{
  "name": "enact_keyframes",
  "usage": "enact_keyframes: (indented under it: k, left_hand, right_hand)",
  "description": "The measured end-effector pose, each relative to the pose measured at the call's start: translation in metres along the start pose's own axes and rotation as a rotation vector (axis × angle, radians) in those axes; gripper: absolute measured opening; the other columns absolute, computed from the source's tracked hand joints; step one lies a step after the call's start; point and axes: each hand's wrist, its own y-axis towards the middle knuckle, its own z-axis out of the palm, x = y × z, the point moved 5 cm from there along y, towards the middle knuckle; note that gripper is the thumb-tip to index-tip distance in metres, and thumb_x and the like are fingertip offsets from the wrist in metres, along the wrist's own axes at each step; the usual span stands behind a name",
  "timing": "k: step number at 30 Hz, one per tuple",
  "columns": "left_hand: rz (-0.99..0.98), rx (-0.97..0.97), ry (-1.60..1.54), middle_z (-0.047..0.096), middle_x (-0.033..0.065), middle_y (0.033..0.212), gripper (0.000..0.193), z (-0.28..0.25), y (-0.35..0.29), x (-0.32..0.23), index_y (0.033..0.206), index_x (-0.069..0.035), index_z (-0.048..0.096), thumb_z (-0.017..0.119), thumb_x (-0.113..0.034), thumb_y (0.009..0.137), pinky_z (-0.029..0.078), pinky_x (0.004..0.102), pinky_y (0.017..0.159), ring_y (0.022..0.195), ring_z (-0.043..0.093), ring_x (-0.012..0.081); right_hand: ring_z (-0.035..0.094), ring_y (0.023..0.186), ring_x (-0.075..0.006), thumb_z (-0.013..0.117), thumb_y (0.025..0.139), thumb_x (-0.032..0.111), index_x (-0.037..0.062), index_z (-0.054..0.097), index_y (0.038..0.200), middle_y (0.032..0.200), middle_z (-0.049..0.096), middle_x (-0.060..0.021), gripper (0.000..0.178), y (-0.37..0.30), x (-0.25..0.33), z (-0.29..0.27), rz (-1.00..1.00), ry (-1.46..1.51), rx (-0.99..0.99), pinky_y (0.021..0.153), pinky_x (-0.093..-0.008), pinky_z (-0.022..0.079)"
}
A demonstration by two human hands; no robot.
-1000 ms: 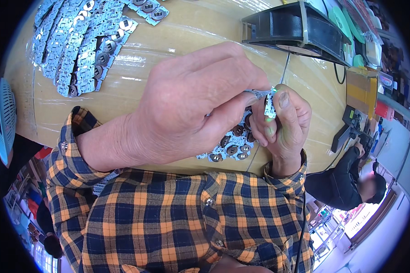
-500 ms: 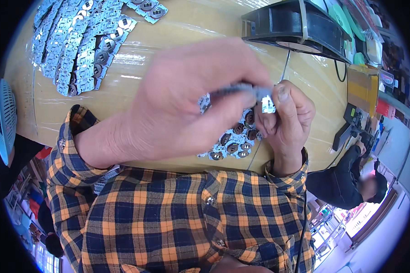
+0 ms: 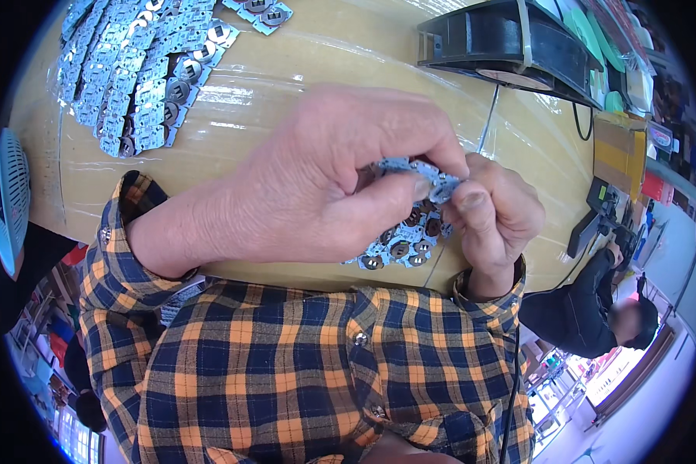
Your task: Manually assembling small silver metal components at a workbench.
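Between my hands is a short strip of small blue-grey circuit boards [image 3: 417, 168], raised over the table. My left hand [image 3: 317, 182] comes in from the left and pinches the strip between thumb and curled fingers. At the strip's right end, my right hand [image 3: 503, 213] is closed, its thumb and forefinger pressed together there; the fingers hide that end. Beneath the hands lies a pile of similar boards with round dark coin-cell holders [image 3: 400, 249], partly covered by my left hand.
Rows of board strips [image 3: 131, 77] cover the table's far left. A black fan-like unit [image 3: 487, 39] stands far right, near a cardboard box [image 3: 620, 155]. A pale blue perforated basket [image 3: 11, 193] is at the left edge. Another person [image 3: 588, 309] sits at right.
The strip has turned so more of its face shows, and the bright piece at my right fingertips no longer shows. My right hand has shifted slightly right and down.
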Motion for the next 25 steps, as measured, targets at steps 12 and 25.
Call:
enact_keyframes:
  k: [12, 25]
  left_hand:
    - [-0.255, -0.020, 0.035, 0.063, 0.0027, 0.079, 0.014, -0.005, -0.004, 0.013, 0.096, 0.001, 0.060, 0.066, -0.004, 0.084, 0.046, 0.0205, 0.063, 0.071, 0.060, 0.0090]
    - [-0.198, -0.128, -0.421, 0.062, 0.0053, 0.088, 0.015, 0.007, -0.002, 0.013, 0.102, 0.002, 0.060, 0.065, -0.007, 0.090, 0.046, 0.0176, 0.055, 0.068, 0.059, 0.0071]
  right_hand:
    - [0.050, 0.047, -0.0188, 0.069, 0.087, 0.015, 0.0007, 0.059, 0.073, 0.058, 0.051, -0.0063, 0.022, -0.004, -0.002, 0.003, 0.078, -0.177, 0.031, 0.045, -0.0302, 0.037]
    - [0.037, 0.037, -0.0077, 0.048, 0.102, 0.026, 0.0003, 0.050, 0.081, 0.055, 0.047, -0.0053, 0.033, -0.011, -0.021, 0.016, 0.571, 0.966, -0.052, 0.034, -0.0223, 0.031]
